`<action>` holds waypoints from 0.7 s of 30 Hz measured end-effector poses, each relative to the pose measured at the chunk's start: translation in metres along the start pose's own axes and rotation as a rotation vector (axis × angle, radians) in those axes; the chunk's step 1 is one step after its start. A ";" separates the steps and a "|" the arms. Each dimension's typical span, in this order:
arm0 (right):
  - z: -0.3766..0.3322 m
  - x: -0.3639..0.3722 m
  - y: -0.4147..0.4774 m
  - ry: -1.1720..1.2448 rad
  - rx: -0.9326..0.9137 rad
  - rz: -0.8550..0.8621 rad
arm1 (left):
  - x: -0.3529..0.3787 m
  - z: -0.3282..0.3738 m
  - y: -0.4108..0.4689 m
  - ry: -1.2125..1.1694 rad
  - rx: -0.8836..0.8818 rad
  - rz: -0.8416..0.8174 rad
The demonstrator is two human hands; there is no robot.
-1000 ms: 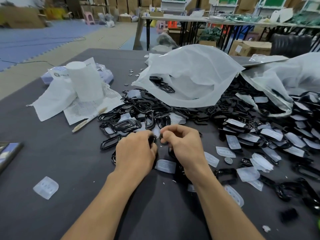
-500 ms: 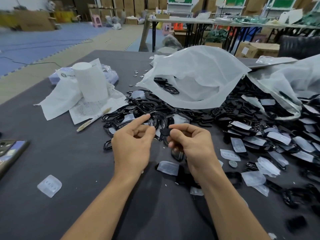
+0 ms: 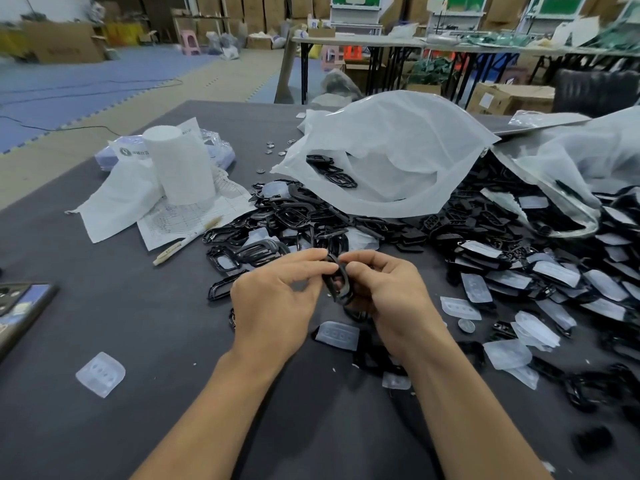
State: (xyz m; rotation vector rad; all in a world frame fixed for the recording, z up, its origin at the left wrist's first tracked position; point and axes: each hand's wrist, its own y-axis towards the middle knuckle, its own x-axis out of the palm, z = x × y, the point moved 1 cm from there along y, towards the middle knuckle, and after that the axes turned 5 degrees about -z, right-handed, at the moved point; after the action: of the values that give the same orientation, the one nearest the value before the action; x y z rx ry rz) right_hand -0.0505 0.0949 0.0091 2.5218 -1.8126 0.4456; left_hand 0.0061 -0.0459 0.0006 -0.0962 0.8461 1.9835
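A black plastic frame piece (image 3: 337,282) is held upright between both hands above the dark table (image 3: 104,427). My left hand (image 3: 273,306) pinches its left edge with thumb and fingertips. My right hand (image 3: 388,289) curls round its right side. Behind them lies a heap of black frames (image 3: 277,230) mixed with translucent pads. One translucent pad (image 3: 337,335) lies just below the hands.
A big pile of black parts and pads (image 3: 519,271) fills the right side under white plastic bags (image 3: 391,157). A white roll (image 3: 180,168) stands on papers, with a pen (image 3: 187,240) beside. A phone (image 3: 20,306) is at left, a lone pad (image 3: 100,374) near front, a coin (image 3: 466,325) right.
Both hands rose from the table, where they were picking among the parts. The black frame piece is now held up between them, and the left index finger, stretched out half a second ago, has closed onto it.
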 end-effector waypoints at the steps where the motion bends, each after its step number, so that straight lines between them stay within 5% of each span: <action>1: -0.001 -0.001 0.001 0.039 0.017 0.014 | 0.000 0.000 -0.001 0.049 0.022 -0.019; 11: -0.003 -0.005 -0.001 0.306 0.081 -0.032 | 0.003 -0.007 0.000 0.291 0.190 -0.002; 21: -0.005 -0.004 -0.004 0.021 0.033 -0.051 | 0.007 -0.002 -0.004 0.405 0.343 0.070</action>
State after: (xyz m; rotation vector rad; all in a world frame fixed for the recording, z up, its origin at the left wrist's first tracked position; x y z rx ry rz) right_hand -0.0488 0.1012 0.0135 2.5683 -1.7441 0.5027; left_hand 0.0048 -0.0409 -0.0059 -0.2776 1.4567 1.8807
